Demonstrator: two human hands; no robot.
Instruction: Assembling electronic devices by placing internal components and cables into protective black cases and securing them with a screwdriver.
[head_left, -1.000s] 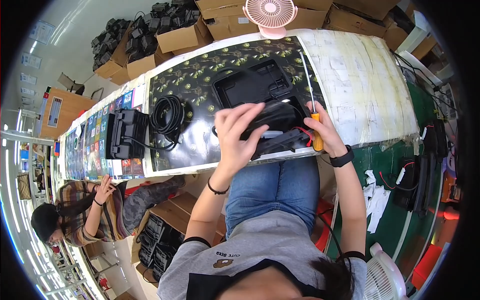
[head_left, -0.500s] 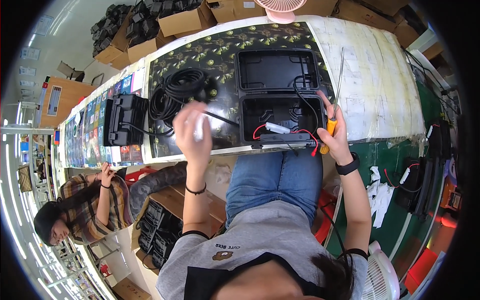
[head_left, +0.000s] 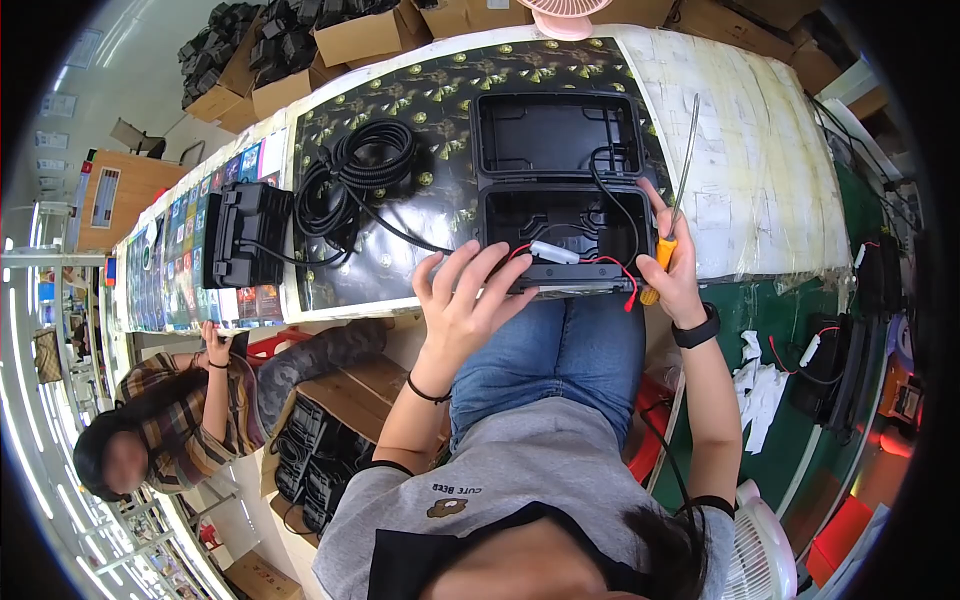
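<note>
Left hand (head_left: 462, 305) raised, fingers spread, holding nothing, fingertips at the open black plastic case (head_left: 563, 190), which sits at table edge, twelve o'clock from the lap. Right hand (head_left: 678, 272) fisted around a yellow-handled screwdriver (head_left: 672, 210), shaft pointing to twelve.

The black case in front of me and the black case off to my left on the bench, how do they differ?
The open case lies flat with its lid folded back, so its hollow inside shows; the closed case is shut. Red wires and a white connector cross the open case, while the closed case has a black cable running to a cable coil. The left hand touches only the open case. Both are black plastic.
</note>
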